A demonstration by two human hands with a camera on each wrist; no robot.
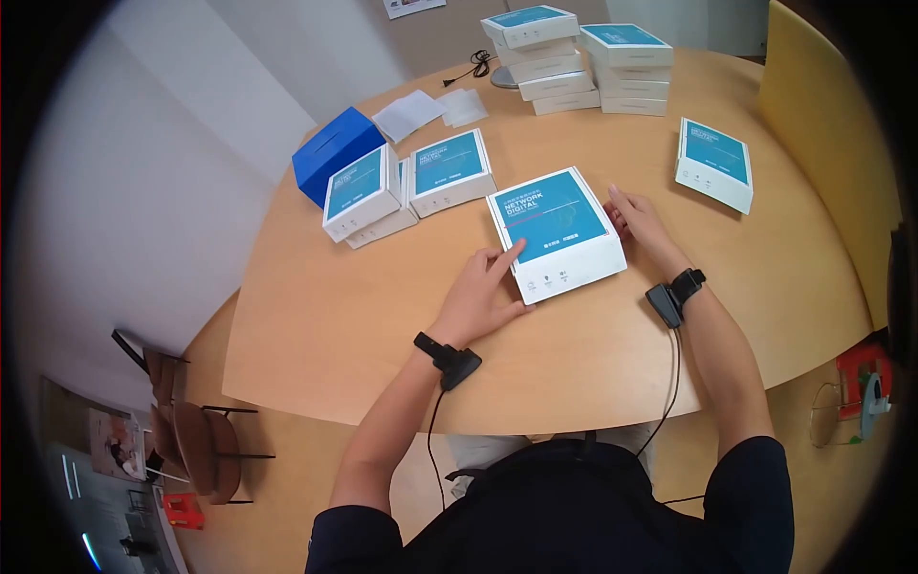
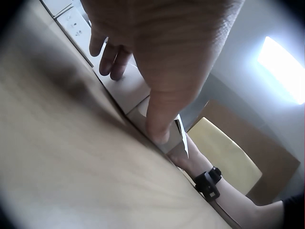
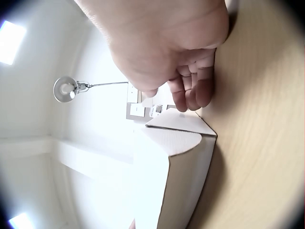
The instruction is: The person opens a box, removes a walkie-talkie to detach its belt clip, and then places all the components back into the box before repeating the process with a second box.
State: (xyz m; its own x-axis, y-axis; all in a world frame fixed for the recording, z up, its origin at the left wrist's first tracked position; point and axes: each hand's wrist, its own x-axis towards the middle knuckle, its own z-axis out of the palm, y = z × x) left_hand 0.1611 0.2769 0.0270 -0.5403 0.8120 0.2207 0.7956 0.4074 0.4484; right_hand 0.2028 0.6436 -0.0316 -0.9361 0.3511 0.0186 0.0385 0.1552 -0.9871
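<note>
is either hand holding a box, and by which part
The left hand holds the middle box around its near left corner. The right hand is by its right side; whether it grips cannot be told.

My left forearm point(image 1: 387, 411) and right forearm point(image 1: 722, 359) reaching forward, elbows bent, my left hand point(image 1: 478, 295) with thumb spread from fingers, my right hand point(image 1: 645, 225) with fingers loosely bent.

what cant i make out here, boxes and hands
- Head view: contents of the white cardboard box with a teal top touched by the left hand, hidden by that top.
- Head view: captions under its small front icons, too small.
- Left wrist view: part of the left hand, cut off by the upper edge.
- Head view: white wall sheet, cut off above.
</note>
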